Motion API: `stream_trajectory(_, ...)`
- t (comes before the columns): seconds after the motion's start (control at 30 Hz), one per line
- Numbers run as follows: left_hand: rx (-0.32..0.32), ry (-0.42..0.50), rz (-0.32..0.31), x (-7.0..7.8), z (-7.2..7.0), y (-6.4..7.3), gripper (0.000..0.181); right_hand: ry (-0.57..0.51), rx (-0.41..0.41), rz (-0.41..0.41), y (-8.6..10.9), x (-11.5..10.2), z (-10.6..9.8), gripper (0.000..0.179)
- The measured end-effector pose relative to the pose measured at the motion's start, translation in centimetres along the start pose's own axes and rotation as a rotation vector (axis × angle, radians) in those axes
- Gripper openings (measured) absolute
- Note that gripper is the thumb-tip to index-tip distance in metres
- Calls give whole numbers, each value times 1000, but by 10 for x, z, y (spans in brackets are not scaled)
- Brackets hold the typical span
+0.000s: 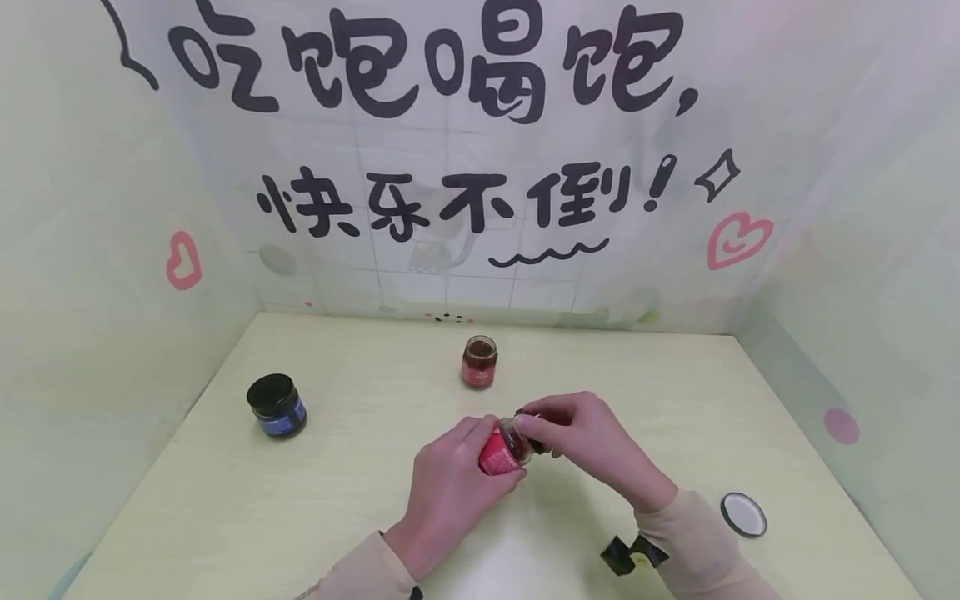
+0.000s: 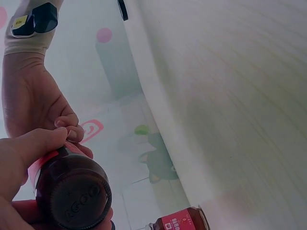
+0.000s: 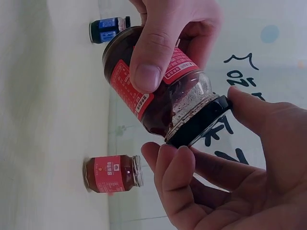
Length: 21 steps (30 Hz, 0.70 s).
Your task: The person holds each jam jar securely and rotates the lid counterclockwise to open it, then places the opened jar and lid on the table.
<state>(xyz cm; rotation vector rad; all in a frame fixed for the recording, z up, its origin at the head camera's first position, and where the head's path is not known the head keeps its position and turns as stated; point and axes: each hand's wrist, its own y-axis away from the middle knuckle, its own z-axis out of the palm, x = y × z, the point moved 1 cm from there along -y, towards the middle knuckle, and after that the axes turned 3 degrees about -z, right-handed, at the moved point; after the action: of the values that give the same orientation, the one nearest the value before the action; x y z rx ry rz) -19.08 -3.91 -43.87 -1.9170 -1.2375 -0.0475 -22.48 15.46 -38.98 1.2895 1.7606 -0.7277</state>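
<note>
My left hand [image 1: 453, 479] grips a glass jar [image 1: 498, 454] with a red label and dark contents, tilted with its mouth toward the right. At that mouth sits a black lid [image 3: 201, 122]. My right hand [image 1: 588, 429] pinches the lid's rim between thumb and fingertips. In the right wrist view, the left thumb [image 3: 147, 72] lies across the label, and small clear bubbles or droplets show inside the glass near the lid. The left wrist view shows the jar's dark round base [image 2: 79, 199] with raised lettering.
A lidless red-labelled jar [image 1: 480, 372] stands upright farther back on the pale table [image 1: 360, 383]. On the left is a blue-labelled jar [image 1: 279, 421] with a black lid. A loose lid [image 1: 744, 514] lies white side up near the right forearm. Printed walls enclose the table.
</note>
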Motion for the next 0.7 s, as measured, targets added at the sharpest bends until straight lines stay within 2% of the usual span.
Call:
stream_trajectory(0.17, -1, 0, 0, 0, 0, 0, 53, -45, 1, 4, 0, 0, 1, 32)
stream_trajectory(0.37, -38, 21, -35, 0, -1, 0, 53, -86, -29, 12, 2, -1, 0, 33)
stream_trajectory(0.57, -100, 57, -105, 1, -2, 0, 54, -54, -55, -21, 4, 0, -2, 40)
stream_trajectory(0.7, -118, 81, -127, 2, -2, -1, 50, -28, -63, -50, 5, 1, -2, 39)
